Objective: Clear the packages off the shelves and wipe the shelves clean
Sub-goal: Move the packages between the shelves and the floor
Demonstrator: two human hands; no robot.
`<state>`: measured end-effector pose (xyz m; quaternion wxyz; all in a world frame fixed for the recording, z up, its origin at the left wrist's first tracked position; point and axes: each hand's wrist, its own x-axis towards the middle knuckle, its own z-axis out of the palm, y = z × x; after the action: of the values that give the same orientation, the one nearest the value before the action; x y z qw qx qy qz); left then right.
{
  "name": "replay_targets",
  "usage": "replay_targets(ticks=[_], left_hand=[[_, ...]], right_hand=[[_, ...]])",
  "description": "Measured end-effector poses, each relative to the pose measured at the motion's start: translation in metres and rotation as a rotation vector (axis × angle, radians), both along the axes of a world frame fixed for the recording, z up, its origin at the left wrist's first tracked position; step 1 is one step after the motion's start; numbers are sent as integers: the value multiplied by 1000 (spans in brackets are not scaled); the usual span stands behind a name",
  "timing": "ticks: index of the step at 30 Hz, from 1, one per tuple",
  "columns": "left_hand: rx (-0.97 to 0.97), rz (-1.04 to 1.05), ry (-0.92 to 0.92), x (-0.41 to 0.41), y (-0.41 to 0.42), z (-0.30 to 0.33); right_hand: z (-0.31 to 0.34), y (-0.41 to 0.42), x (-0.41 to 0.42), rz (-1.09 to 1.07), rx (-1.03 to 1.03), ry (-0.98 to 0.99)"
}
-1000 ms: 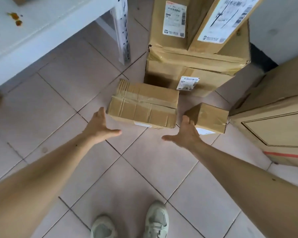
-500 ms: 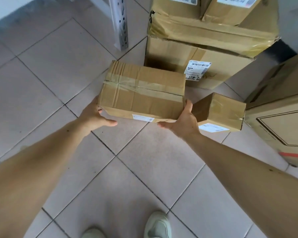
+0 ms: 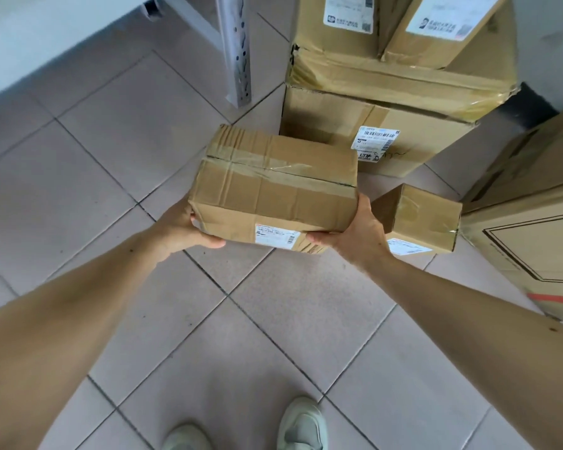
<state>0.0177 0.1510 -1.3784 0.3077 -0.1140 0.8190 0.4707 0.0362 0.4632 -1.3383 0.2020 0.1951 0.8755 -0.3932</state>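
While the taped box (image 3: 275,186) sits between the two hands, it is off the tiled floor (image 3: 117,164), carried in front of the person and above the tiles; the left hand (image 3: 182,227) clasps its left end, thumb lying along the near lower edge and the other fingers hidden behind the cardboard; the right hand (image 3: 355,233) clasps the right end, thumb reaching under the near bottom edge beside the white label (image 3: 277,235), palm pressed to the end face; both forearms stretch forward and inward from the lower corners, wrists bent slightly toward the box; the box lies roughly level, long side across the view, with clear tape crossing its top; just right of the right hand a small box (image 3: 426,216) rests on the floor, close to the carried one, though whether they touch cannot be told; behind them stands a stack of big boxes (image 3: 400,82) bearing shipping labels, the lowest on the floor; at the right edge another large carton (image 3: 533,235) with printed lines; at upper left a white perforated shelf leg (image 3: 238,50) meets the floor under a pale shelf (image 3: 46,37); two pale shoes (image 3: 301,423) show at the bottom
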Motion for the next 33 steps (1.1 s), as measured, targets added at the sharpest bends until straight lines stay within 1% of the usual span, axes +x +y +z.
replay_targets(ticks=[3, 7, 11, 18, 20, 23, 25, 28, 33], left_hand=[[-26, -36, 26, 7, -9, 51], [7, -32, 91, 17, -15, 129], [56, 16, 132, 26, -20, 222], [98, -28, 226, 25, -38, 394], [87, -40, 243, 23, -46, 435], [59, -20, 277, 25, -58, 501], [44, 6, 297, 26, -61, 539], [58, 55, 374, 30, -60, 605], [65, 12, 454, 40, -71, 695]], right_hand=[[43, -1, 2, 12, -13, 9], [116, -4, -1, 40, -41, 1], [208, -9, -6, 107, -31, 27], [380, -17, -17, 186, -57, 72], [426, -19, -19, 204, -69, 88], [497, -23, -22, 247, -41, 124], [540, -26, -24, 271, -59, 148], [607, -33, -25, 303, -71, 200], [700, -43, -13, 321, -44, 286]])
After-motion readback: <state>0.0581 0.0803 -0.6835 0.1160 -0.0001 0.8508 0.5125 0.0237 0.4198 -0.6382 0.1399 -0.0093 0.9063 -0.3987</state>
